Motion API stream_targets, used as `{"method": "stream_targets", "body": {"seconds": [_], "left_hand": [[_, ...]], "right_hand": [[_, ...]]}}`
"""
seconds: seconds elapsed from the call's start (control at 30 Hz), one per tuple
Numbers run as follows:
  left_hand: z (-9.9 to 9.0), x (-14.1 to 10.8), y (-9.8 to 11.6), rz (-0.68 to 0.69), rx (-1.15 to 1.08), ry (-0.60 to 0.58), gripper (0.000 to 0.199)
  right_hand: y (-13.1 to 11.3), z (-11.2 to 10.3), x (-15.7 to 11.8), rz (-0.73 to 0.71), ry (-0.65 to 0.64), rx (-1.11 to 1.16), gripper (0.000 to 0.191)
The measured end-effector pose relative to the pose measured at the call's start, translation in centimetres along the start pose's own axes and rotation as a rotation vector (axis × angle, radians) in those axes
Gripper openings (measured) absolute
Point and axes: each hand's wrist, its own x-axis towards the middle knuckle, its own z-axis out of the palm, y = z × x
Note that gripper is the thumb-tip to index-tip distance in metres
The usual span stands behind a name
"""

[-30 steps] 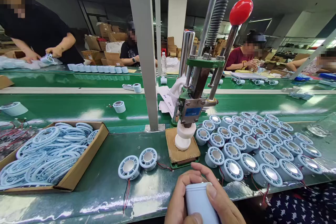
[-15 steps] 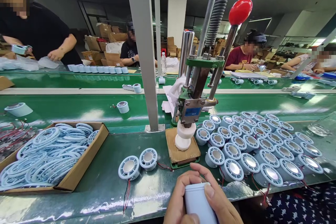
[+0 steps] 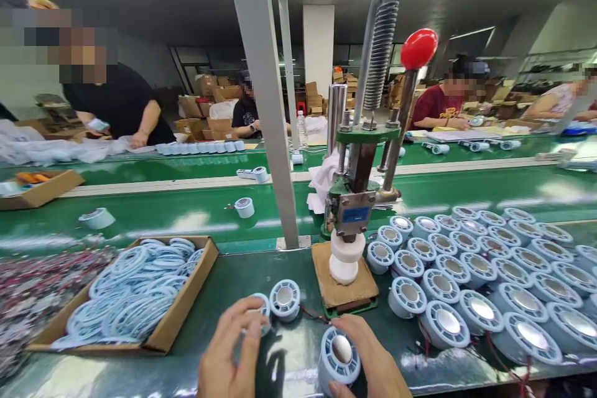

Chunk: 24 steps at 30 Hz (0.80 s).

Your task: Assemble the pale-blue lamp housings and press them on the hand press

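A light blue round unit with a silver disc [image 3: 342, 349] stands on the green bench in front of the press, and my right hand [image 3: 368, 357] is closed around its right side. My left hand [image 3: 233, 348] reaches over another blue unit [image 3: 262, 314] at its left, fingers spread, partly covering it; whether they touch is unclear. Just right of that, a similar unit [image 3: 285, 300] stands with thin red wires. The hand press [image 3: 355, 199] has a white round head above a white round base [image 3: 344, 268] on a brown board [image 3: 368, 291].
Rows of blue units [image 3: 480, 308] fill the right of the bench. A cardboard box of blue rings [image 3: 186, 298] and a pile of wired parts [image 3: 41, 298] lie left. A grey post [image 3: 265, 99] rises behind. People work across the green belt [image 3: 200, 211].
The blue piece held between both hands is now upright on the bench in my right hand. My left hand has let go and moved left to another unit. The view has shifted.
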Motion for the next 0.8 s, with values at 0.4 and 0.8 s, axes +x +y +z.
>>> {"method": "stream_targets", "body": {"seconds": [0.4,0.8], "left_hand": [[-0.5,3.0,-3.6,-0.235,-0.113,-0.235,0.049],[-0.5,10.9,-3.7,-0.048,0.011,-0.105,0.064]], "right_hand": [[-4.5,4.8,5.6,-0.046,-0.235,-0.553,0.097],[-5.9,5.9,9.0,-0.141,-0.384,-0.813,0.062]]}}
